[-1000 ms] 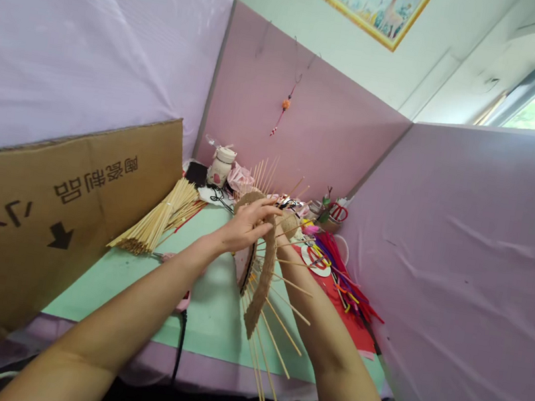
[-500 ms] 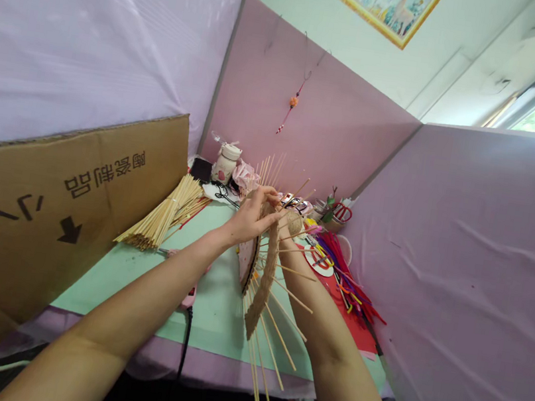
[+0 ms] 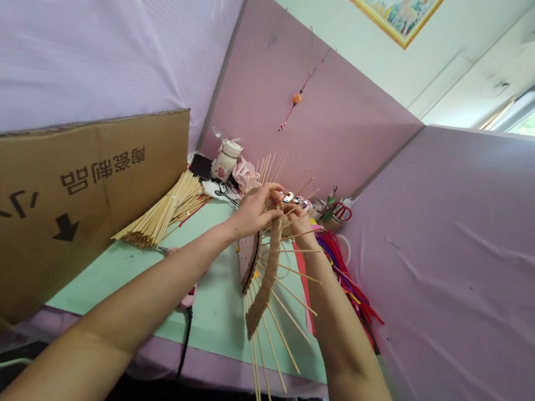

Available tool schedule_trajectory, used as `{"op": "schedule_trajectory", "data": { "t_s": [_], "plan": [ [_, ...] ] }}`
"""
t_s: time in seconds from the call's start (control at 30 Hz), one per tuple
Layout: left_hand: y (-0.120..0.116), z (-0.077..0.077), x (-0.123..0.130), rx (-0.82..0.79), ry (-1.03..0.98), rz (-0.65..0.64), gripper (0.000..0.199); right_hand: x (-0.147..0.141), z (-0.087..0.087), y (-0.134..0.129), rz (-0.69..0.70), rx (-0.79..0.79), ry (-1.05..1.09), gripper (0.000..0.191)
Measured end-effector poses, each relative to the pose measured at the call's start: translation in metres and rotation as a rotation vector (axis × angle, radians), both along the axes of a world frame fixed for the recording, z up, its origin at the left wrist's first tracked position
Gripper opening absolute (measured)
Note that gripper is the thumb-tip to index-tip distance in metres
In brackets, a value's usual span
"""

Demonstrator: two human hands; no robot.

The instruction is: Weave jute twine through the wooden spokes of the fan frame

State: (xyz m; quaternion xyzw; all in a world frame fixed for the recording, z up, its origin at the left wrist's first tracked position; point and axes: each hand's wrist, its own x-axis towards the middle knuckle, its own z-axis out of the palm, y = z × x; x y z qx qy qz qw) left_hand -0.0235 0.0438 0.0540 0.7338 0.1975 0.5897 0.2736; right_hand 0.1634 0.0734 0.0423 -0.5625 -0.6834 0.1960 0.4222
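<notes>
A curved brown woven band [image 3: 262,293] stands upright over the table, with thin wooden sticks [image 3: 283,345] fanning out from it to the right and downward. My left hand [image 3: 254,211] grips the top of this woven piece, fingers bent round it. On the far side of the band's top, my right hand [image 3: 298,222] has its fingers pinched together beside the sticks; what they hold is too small to make out. Left of the band is a curved, dark-edged panel with a pale dotted face [image 3: 246,258].
A bundle of sticks [image 3: 160,211] lies left, beside a cardboard sheet [image 3: 96,202]. A white bottle [image 3: 226,159] stands at the back. Red-handled scissors [image 3: 343,212] and coloured stems [image 3: 357,301] are at the right. A pink device [image 3: 188,297] with a black cable lies near the front.
My right hand has come up from behind the woven band to its right side, and its fingers now show. The right forearm has shifted, covering the white oval and part of the red sheet.
</notes>
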Motion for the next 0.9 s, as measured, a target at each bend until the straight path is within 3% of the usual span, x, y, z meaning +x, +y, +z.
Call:
{"op": "schedule_trajectory", "data": {
  "t_s": [0.2, 0.33, 0.5, 0.6, 0.7, 0.9],
  "plan": [
    [-0.005, 0.002, 0.001, 0.021, 0.078, 0.093, 0.044, -0.009, 0.014, -0.018, 0.321, -0.011, 0.316, 0.037],
    [-0.004, 0.011, -0.003, 0.045, 0.17, 0.167, 0.044, -0.019, 0.014, -0.024, 0.324, -0.046, 0.43, 0.045],
    [0.002, 0.029, -0.016, -0.012, 0.308, 0.005, 0.031, -0.026, 0.012, -0.024, 0.268, -0.047, 0.535, 0.045],
    [0.001, 0.035, -0.021, -0.028, 0.336, 0.013, 0.022, -0.035, 0.014, -0.03, 0.234, -0.097, 0.604, 0.044],
    [-0.003, 0.029, -0.017, -0.111, 0.222, 0.049, 0.023, -0.042, 0.017, -0.036, 0.229, -0.15, 0.683, 0.041],
    [-0.004, -0.001, 0.009, -0.216, -0.058, 0.121, 0.035, -0.036, 0.02, -0.037, 0.221, -0.189, 0.679, 0.041]
  ]
}}
